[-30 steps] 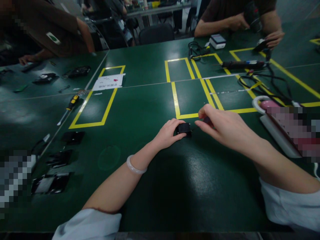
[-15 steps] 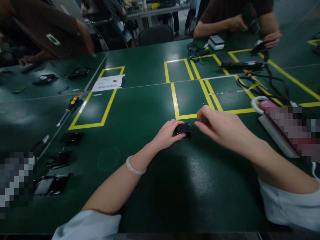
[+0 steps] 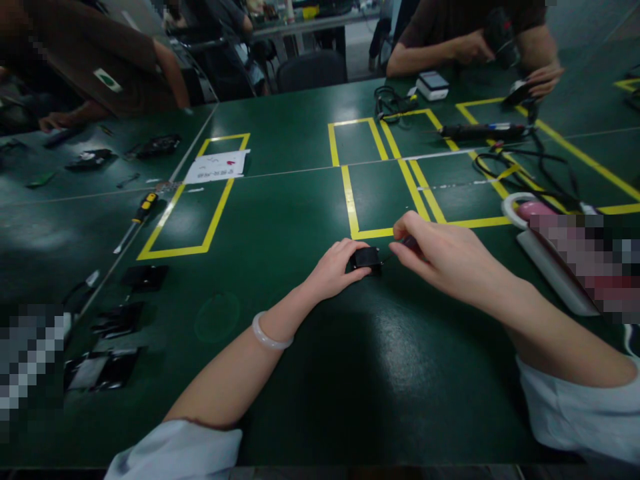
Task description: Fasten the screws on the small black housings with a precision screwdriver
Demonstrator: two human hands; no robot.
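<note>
My left hand (image 3: 336,268) is closed around a small black box-shaped part (image 3: 367,257), thumb at its near side and fingers at its far side, on the green table. My right hand (image 3: 430,250) is closed in a pinch on a small dark-handled screwdriver (image 3: 411,243). Its thin shaft points left at the right side of the black part; whether the tip touches is too small to tell. Most of the handle is hidden by my fingers.
Black parts (image 3: 145,277) and a yellow-black screwdriver (image 3: 145,208) lie left. Yellow tape frames and a paper label (image 3: 216,167) mark the table. At right are a corded power screwdriver (image 3: 483,131) and a pink item (image 3: 533,212). Across the table, a co-worker's hands (image 3: 546,81) hold a drill.
Both my hands stay almost in place, still on the black part and the screwdriver. At far left, a co-worker's hand shifts slightly.
</note>
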